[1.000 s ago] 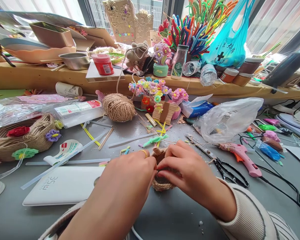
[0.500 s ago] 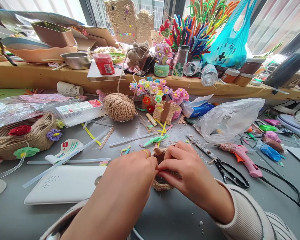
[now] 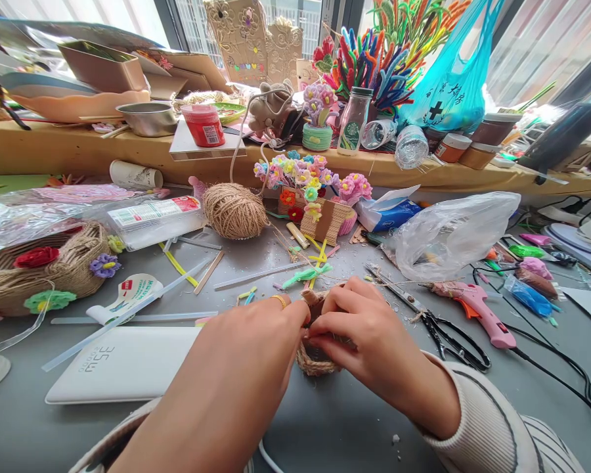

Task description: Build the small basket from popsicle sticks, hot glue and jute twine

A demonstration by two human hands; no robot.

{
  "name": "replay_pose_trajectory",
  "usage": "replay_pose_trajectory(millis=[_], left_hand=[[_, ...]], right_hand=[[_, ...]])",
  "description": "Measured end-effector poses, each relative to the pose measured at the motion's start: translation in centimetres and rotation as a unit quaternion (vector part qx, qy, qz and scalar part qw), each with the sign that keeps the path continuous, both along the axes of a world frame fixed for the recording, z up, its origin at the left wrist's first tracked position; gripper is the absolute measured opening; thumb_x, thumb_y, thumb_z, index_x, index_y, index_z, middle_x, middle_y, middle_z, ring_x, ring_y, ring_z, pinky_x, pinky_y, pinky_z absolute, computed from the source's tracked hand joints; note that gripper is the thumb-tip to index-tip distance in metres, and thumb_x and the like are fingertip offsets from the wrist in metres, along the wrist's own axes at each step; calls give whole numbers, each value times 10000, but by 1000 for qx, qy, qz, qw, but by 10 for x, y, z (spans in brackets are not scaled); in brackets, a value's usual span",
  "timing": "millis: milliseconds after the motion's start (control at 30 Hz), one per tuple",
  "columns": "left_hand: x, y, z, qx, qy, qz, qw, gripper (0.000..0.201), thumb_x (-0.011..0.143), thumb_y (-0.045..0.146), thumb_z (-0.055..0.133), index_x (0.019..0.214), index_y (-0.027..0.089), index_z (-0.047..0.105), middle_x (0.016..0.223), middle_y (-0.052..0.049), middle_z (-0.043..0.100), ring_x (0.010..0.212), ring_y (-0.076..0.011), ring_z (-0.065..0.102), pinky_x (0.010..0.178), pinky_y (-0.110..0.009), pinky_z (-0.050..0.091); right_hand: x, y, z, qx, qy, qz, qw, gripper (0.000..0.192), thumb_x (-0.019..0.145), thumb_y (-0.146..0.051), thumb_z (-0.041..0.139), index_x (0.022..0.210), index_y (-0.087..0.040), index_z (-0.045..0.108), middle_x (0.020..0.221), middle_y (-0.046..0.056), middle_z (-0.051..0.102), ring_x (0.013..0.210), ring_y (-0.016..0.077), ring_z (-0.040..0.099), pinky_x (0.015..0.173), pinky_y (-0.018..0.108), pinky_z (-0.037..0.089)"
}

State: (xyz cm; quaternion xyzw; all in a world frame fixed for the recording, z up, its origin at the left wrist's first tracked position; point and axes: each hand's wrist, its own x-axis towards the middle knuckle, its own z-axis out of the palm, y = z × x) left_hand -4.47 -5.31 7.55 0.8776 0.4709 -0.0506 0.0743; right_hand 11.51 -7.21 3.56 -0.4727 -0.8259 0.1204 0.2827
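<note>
Both my hands meet over a small twine-wrapped basket (image 3: pixel 313 360) on the grey table (image 3: pixel 325 420), near its front middle. My left hand (image 3: pixel 256 341), with a gold ring on one finger, grips the basket's left side. My right hand (image 3: pixel 362 328) pinches its top and right side, and the fingers cover most of it. A ball of jute twine (image 3: pixel 234 210) lies further back, to the left.
Black scissors (image 3: pixel 436 328) and a pink glue gun (image 3: pixel 477 307) with its cable lie to the right. A white power bank (image 3: pixel 113 364), glue sticks and a larger twine basket (image 3: pixel 44 266) are on the left. Pipe-cleaner flowers (image 3: pixel 308 180), a clear plastic bag (image 3: pixel 453 230) and a cluttered wooden shelf stand behind.
My hands barely shift. The fingers of both hands have worked slightly round the small basket, which stays in the same spot.
</note>
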Motion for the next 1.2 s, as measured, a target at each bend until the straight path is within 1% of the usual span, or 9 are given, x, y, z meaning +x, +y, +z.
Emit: replay_pose_trajectory(millis=[100,200,300,467,700,900,1067,1200], left_hand=[[-4,1,-3,15,-38,3,999,179,781,119,398,822,259,502,737,27,634,648,-227,617,513,-297,351],[-5,1,-6,20,-75,-6,997,159,803,123,365,807,245,468,728,28,628,626,-208,611,506,-289,342],[-4,1,-6,14,-88,-12,996,164,803,109,354,798,238,454,740,25,630,628,-203,612,507,-287,340],[-3,0,-5,15,-89,-15,996,160,798,105,360,780,236,451,707,31,622,600,-200,606,498,-286,333],[-6,-2,-4,10,-77,-14,997,171,796,95,354,800,226,464,728,19,632,626,-195,610,513,-275,339],[-3,-1,-1,-2,-70,-13,997,167,806,110,359,825,227,478,751,10,642,628,-196,614,512,-274,343],[-2,-1,-2,-7,-71,-4,997,187,801,99,357,843,228,486,774,6,648,654,-208,619,529,-286,360],[-3,0,-4,1,-71,-9,997,200,787,84,359,846,226,487,788,2,649,657,-207,618,527,-285,358]], right_hand=[[0,-1,1,-8,4,0,1000,114,779,-207,562,719,-195,658,709,-6,562,727,126,387,666,285,309],[0,-1,1,-8,5,-2,1000,121,787,-211,555,723,-197,657,706,-5,553,725,126,386,653,285,308],[0,0,0,-6,8,-1,1000,139,796,-224,544,714,-201,654,701,-2,551,723,127,384,650,285,309],[0,0,-1,0,11,1,1000,142,801,-227,540,713,-210,649,704,-2,552,723,127,384,652,279,310],[-1,-1,1,6,1,-4,1000,153,803,-217,536,702,-222,651,709,-1,554,725,127,395,650,276,315],[-1,-1,1,7,6,-4,1000,160,802,-215,534,699,-229,655,708,2,560,726,130,400,656,282,325],[-1,-1,2,-3,10,-4,1000,135,796,-204,541,720,-211,652,724,0,582,726,129,403,666,283,330],[-1,-1,2,-10,12,-4,1000,121,790,-203,549,724,-205,650,734,-1,587,738,132,410,678,286,333]])
